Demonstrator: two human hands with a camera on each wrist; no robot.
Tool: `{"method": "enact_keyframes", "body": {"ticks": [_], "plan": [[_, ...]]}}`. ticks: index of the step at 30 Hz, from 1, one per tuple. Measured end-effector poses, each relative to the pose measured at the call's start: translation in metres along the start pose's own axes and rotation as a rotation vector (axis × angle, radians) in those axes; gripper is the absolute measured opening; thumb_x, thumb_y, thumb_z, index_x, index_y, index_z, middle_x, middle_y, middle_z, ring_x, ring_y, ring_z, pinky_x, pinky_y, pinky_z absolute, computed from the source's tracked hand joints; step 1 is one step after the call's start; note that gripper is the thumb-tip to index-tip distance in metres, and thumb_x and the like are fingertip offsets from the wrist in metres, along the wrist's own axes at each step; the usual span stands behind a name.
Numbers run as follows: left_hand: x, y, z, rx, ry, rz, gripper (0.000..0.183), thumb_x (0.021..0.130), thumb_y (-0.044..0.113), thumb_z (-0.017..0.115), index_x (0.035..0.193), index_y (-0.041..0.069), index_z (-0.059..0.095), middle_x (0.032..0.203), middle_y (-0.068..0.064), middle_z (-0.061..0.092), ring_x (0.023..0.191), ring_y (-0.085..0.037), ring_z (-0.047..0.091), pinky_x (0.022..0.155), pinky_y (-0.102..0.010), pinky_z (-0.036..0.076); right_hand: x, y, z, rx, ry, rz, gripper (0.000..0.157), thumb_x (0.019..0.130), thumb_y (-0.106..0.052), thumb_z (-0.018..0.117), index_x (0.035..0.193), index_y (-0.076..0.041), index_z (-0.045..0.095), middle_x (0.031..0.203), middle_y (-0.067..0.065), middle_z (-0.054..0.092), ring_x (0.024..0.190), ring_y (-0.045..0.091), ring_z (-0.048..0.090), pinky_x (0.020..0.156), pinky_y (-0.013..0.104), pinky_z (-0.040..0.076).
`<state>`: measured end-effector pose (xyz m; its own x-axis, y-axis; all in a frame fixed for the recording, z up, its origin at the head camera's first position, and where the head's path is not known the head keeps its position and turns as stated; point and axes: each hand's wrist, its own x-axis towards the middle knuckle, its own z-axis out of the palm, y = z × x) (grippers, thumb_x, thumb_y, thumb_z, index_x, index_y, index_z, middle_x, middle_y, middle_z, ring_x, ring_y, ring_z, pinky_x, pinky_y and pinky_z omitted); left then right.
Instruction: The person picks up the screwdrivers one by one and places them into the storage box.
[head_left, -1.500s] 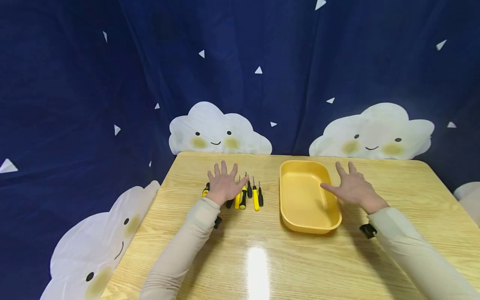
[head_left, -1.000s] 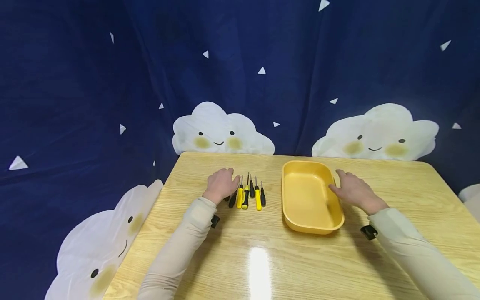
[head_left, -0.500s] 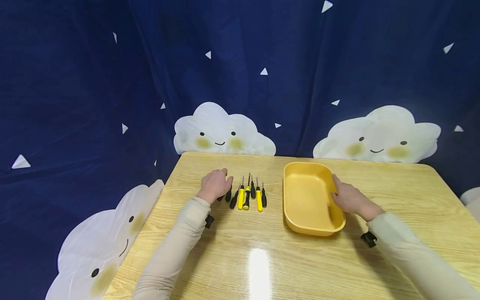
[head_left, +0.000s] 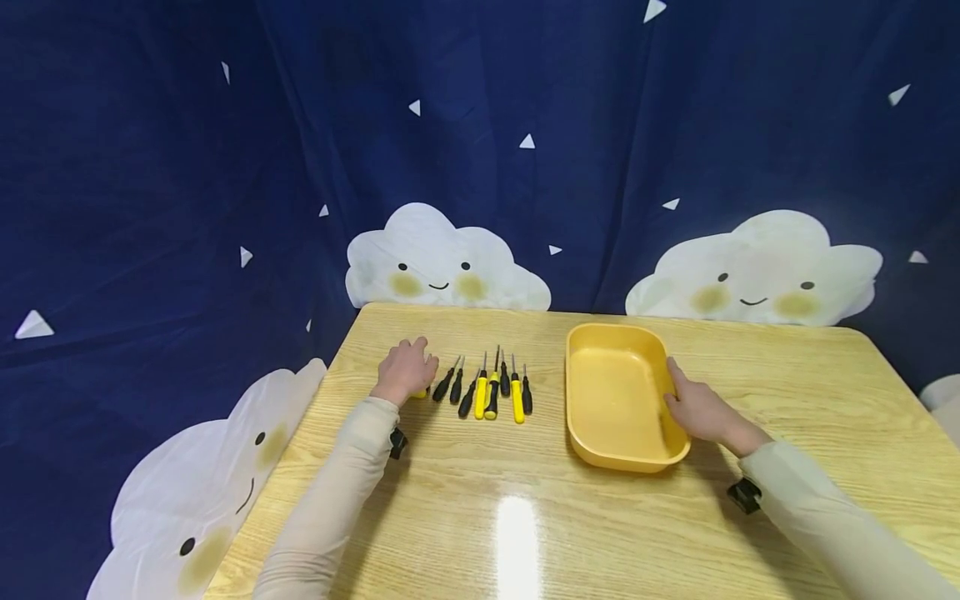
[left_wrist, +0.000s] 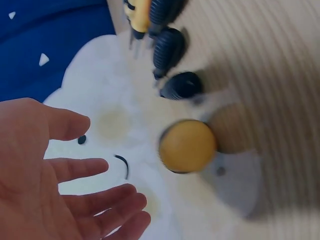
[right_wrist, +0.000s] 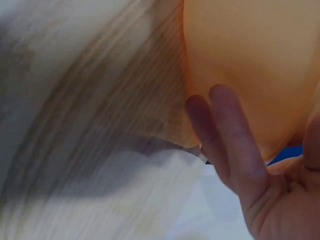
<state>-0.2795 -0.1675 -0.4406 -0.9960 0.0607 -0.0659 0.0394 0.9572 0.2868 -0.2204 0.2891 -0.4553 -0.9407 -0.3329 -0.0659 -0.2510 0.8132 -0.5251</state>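
Observation:
My left hand (head_left: 406, 370) hovers at the left end of a row of screwdrivers, partly hiding a yellow-handled one (head_left: 421, 393). In the left wrist view that hand's fingers are loosely extended and apart from the round yellow handle end (left_wrist: 187, 146). Black-handled screwdrivers (head_left: 444, 385) and yellow-handled ones (head_left: 517, 402) lie side by side, shafts pointing away. My right hand (head_left: 705, 410) is at the right side of a yellow plastic basin (head_left: 626, 461). In the right wrist view its straight fingers (right_wrist: 232, 127) lie along the outer wall; the thumb is near the rim, and its contact is unclear.
Everything lies on a light wooden table (head_left: 442, 517) with a bright glare patch near the front. Behind it hangs a dark blue curtain (head_left: 480, 125) with white clouds. A small black device (head_left: 745, 495) is worn on the right wrist.
My left hand has moved left along the row, uncovering several black-handled screwdrivers, and its spread fingers have bent down. My right hand has lowered to the basin's right side. The basin stays in place.

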Motion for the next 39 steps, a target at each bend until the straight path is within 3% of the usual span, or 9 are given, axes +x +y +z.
{"method": "enact_keyframes", "body": {"ticks": [4, 7, 10, 14, 17, 23, 30, 35, 39], "plan": [[0.000, -0.011, 0.003, -0.047, -0.038, -0.012, 0.050, 0.099, 0.031, 0.040, 0.143, 0.007, 0.038, 0.132, -0.027, 0.042, 0.112, -0.045, 0.046, 0.084, -0.056, 0.043, -0.001, 0.005, 0.001, 0.029, 0.010, 0.002, 0.063, 0.101, -0.010, 0.038, 0.144, 0.014, -0.001, 0.092, 0.031, 0.058, 0.053, 0.021, 0.052, 0.053, 0.032, 0.043], [0.000, -0.017, 0.005, -0.097, -0.077, -0.024, 0.053, 0.099, 0.029, 0.042, 0.145, 0.006, 0.034, 0.137, -0.029, 0.036, 0.121, -0.047, 0.040, 0.092, -0.058, 0.038, -0.002, 0.008, 0.001, 0.023, 0.020, 0.003, 0.064, 0.101, -0.012, 0.040, 0.144, 0.013, 0.000, 0.124, 0.044, 0.042, 0.082, 0.035, 0.062, 0.064, 0.035, 0.046], [0.001, -0.023, 0.009, -0.143, -0.116, -0.045, 0.056, 0.097, 0.027, 0.044, 0.147, 0.005, 0.031, 0.142, -0.031, 0.030, 0.127, -0.048, 0.032, 0.098, -0.060, 0.033, -0.003, 0.009, 0.001, 0.048, 0.018, 0.016, 0.066, 0.100, -0.014, 0.042, 0.146, 0.010, 0.000, 0.130, 0.045, 0.036, 0.106, 0.046, 0.055, 0.072, 0.040, 0.047], [0.004, -0.028, 0.013, -0.198, -0.160, -0.051, 0.057, 0.097, 0.026, 0.042, 0.148, 0.004, 0.027, 0.145, -0.030, 0.028, 0.132, -0.046, 0.027, 0.103, -0.057, 0.028, -0.005, 0.008, 0.002, 0.109, 0.019, 0.042, 0.072, 0.098, -0.014, 0.047, 0.147, 0.006, -0.001, 0.128, 0.045, 0.037, 0.112, 0.052, 0.047, 0.080, 0.049, 0.047], [0.006, -0.029, 0.016, -0.236, -0.169, -0.040, 0.057, 0.098, 0.025, 0.041, 0.148, 0.003, 0.026, 0.145, -0.028, 0.030, 0.133, -0.044, 0.027, 0.104, -0.055, 0.028, -0.005, 0.009, 0.003, 0.145, 0.033, 0.074, 0.074, 0.097, -0.015, 0.050, 0.149, 0.003, 0.000, 0.126, 0.043, 0.041, 0.110, 0.049, 0.048, 0.079, 0.047, 0.048], [0.009, -0.026, 0.018, -0.226, -0.145, -0.023, 0.058, 0.097, 0.026, 0.045, 0.147, 0.002, 0.028, 0.142, -0.028, 0.037, 0.129, -0.045, 0.034, 0.102, -0.053, 0.032, -0.004, 0.013, 0.004, 0.271, 0.027, 0.134, 0.076, 0.096, -0.013, 0.052, 0.151, -0.004, 0.000, 0.119, 0.040, 0.044, 0.079, 0.027, 0.060, 0.060, 0.033, 0.050], [0.010, -0.020, 0.021, -0.240, -0.150, -0.031, 0.058, 0.097, 0.025, 0.048, 0.147, 0.003, 0.028, 0.140, -0.029, 0.038, 0.127, -0.045, 0.037, 0.097, -0.052, 0.037, -0.005, 0.011, 0.006, 0.391, 0.010, 0.169, 0.076, 0.097, -0.012, 0.051, 0.151, -0.007, -0.001, 0.126, 0.043, 0.033, 0.085, 0.029, 0.061, 0.062, 0.035, 0.054], [0.012, -0.018, 0.026, -0.235, -0.152, -0.035, 0.055, 0.096, 0.021, 0.047, 0.146, 0.004, 0.031, 0.125, -0.028, 0.051, 0.096, -0.038, 0.054, 0.070, -0.041, 0.042, -0.008, 0.007, 0.006, 0.380, 0.010, 0.176, 0.076, 0.097, -0.013, 0.051, 0.151, -0.006, -0.001, 0.130, 0.044, 0.029, 0.085, 0.028, 0.060, 0.063, 0.033, 0.053], [0.013, -0.018, 0.029, -0.223, -0.147, -0.034, 0.051, 0.096, 0.016, 0.046, 0.144, 0.004, 0.034, 0.098, -0.021, 0.060, 0.060, -0.025, 0.044, 0.056, -0.035, 0.036, -0.009, 0.006, 0.006, 0.371, 0.011, 0.164, 0.075, 0.096, -0.011, 0.051, 0.151, -0.004, 0.000, 0.129, 0.045, 0.030, 0.086, 0.029, 0.060, 0.063, 0.032, 0.053]]}}
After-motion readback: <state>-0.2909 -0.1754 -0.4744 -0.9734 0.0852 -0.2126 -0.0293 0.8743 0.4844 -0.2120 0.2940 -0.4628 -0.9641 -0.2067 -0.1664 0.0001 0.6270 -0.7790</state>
